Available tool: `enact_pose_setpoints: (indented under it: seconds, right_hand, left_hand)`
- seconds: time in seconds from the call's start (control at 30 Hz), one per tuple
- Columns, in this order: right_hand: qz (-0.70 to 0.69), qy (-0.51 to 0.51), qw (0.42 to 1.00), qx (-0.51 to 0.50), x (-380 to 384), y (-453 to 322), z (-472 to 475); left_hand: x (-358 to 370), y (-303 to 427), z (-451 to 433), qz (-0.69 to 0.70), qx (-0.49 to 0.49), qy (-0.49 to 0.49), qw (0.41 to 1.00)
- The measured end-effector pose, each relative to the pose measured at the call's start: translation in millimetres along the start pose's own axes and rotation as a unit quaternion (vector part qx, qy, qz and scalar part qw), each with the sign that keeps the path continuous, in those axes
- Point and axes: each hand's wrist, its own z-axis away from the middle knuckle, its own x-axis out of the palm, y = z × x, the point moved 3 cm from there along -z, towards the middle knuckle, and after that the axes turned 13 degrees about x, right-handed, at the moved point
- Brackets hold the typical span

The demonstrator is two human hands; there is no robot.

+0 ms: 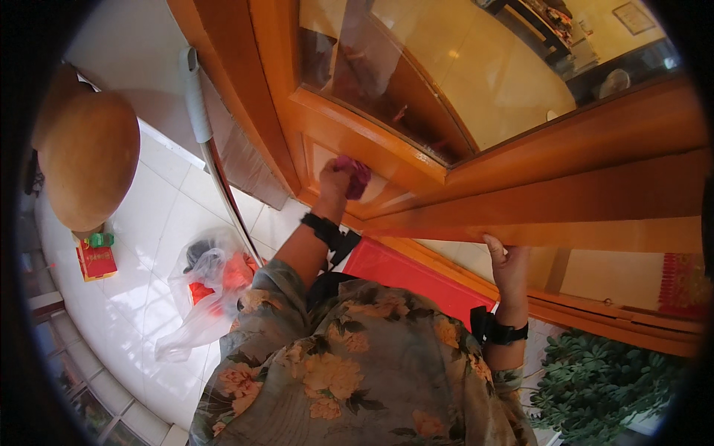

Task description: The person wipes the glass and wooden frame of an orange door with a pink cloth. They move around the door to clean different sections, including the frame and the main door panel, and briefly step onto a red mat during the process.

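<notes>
My left hand (333, 179) is closed on a crumpled purple cloth (355, 177) and presses it to the lower panel of a wooden door (371, 131) below its glass pane (390, 72). On the door's edge rests my right hand (506, 265), its thumb on the near side; its other fingers are hidden behind the wood, so the firmness of its hold does not show. Both wrists wear black straps. The glass shows reflections and part of a room.
A pole with a pale grip (196, 106) leans at left beside a clear plastic bag (209, 279). Farther left are a large tan rounded object (92, 161) and a red box (97, 261). A red mat (413, 279) lies below the door. Green leafy plant (602, 379) at lower right.
</notes>
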Motion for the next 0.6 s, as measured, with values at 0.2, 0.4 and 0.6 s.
enact_pose_setpoints:
  seconds: [0.2, 0.4, 0.6]
  right_hand:
    - [-0.01, -0.003, 1.0, 0.019, 0, 0, -1]
    - [-0.035, 0.01, 0.999, 0.017, -2, 2, -1]
    - [0.016, -0.009, 1.0, 0.003, -1, 7, -3]
  left_hand:
    - [58, -50, 50, -0.036, -0.03, -0.135, 0.99]
    - [77, -80, 56, 0.019, -0.073, -0.162, 0.984]
    - [52, -63, 43, 0.094, -0.091, -0.143, 0.981]
